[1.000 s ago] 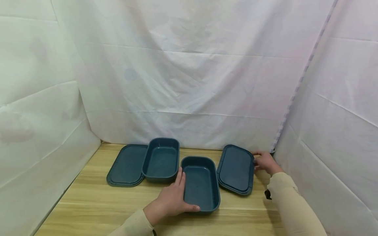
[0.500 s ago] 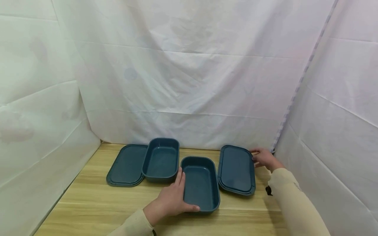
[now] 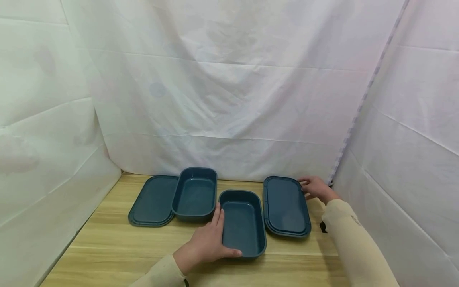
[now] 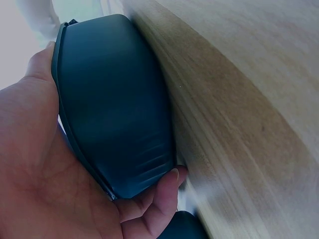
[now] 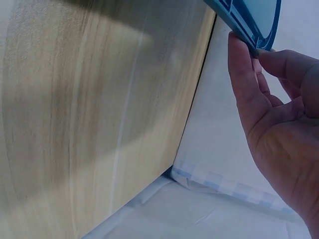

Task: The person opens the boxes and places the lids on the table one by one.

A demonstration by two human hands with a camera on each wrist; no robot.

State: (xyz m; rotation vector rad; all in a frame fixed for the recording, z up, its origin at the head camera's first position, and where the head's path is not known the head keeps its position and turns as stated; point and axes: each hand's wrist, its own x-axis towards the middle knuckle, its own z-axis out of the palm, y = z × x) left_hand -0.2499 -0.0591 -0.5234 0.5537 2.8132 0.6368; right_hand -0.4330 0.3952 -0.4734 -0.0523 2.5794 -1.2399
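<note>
My left hand point(image 3: 208, 241) holds the near-left corner of a dark blue-green rectangular food container point(image 3: 245, 229), open side up on the table. In the left wrist view, the thumb lies along the rim and curled fingers bear on the wall of the container point(image 4: 109, 99). At the right, my right hand point(image 3: 317, 188) pinches the far right corner of a matching lid point(image 3: 287, 205). The right wrist view shows thumb and fingertips on the corner of this lid point(image 5: 239, 30), which is raised off the table there. The lid lies just right of the container.
A second open container point(image 3: 196, 197) stands behind and left of the first. Its left side overlaps a second lid point(image 3: 154, 203) lying flat on the wood-grain table point(image 3: 118, 251). White cloth point(image 3: 229, 99) hangs behind and on both sides.
The right hand has shifted slightly left and back, turning the lid it pinches so that it lies straighter beside the container. The left hand and its container stay in place.
</note>
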